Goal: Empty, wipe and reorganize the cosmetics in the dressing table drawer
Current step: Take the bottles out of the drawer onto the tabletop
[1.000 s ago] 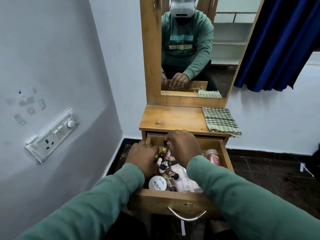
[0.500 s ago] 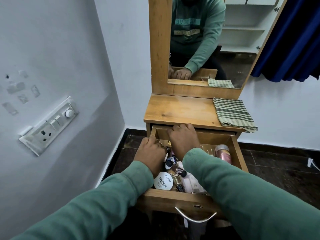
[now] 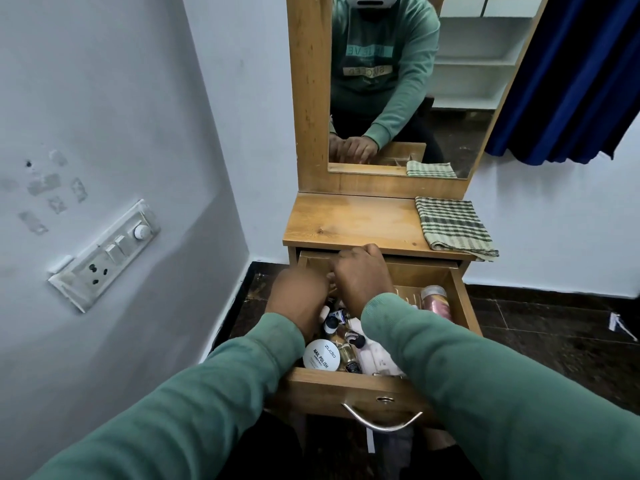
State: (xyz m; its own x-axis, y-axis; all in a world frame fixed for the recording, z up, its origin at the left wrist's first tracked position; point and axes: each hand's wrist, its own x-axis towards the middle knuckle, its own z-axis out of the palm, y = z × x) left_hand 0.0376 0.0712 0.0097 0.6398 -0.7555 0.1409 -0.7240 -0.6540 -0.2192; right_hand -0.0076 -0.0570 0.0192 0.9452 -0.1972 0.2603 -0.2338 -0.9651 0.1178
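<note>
The wooden drawer (image 3: pixel 332 389) of the dressing table is pulled out and holds several cosmetics. A round white tub (image 3: pixel 321 354) labelled nail polish lies at its front left, small dark-capped bottles (image 3: pixel 337 318) behind it, a white packet (image 3: pixel 374 358) in the middle and a pink can (image 3: pixel 437 301) at the right wall. My left hand (image 3: pixel 298 299) is down among the bottles at the drawer's left. My right hand (image 3: pixel 360 275) is beside it near the drawer's back, fingers curled. The backs of both hands hide what the fingers touch.
A folded green checked cloth (image 3: pixel 453 226) lies on the right of the tabletop (image 3: pixel 349 220), under the mirror (image 3: pixel 450 98). A wall with a switchboard (image 3: pixel 104 251) stands close on the left. A blue curtain (image 3: pixel 571 74) hangs at the right. The drawer's metal handle (image 3: pixel 381 419) faces me.
Both hands have shifted from the drawer's middle towards its back left corner and closer together. My head has moved nearer and tilted down, then up a little.
</note>
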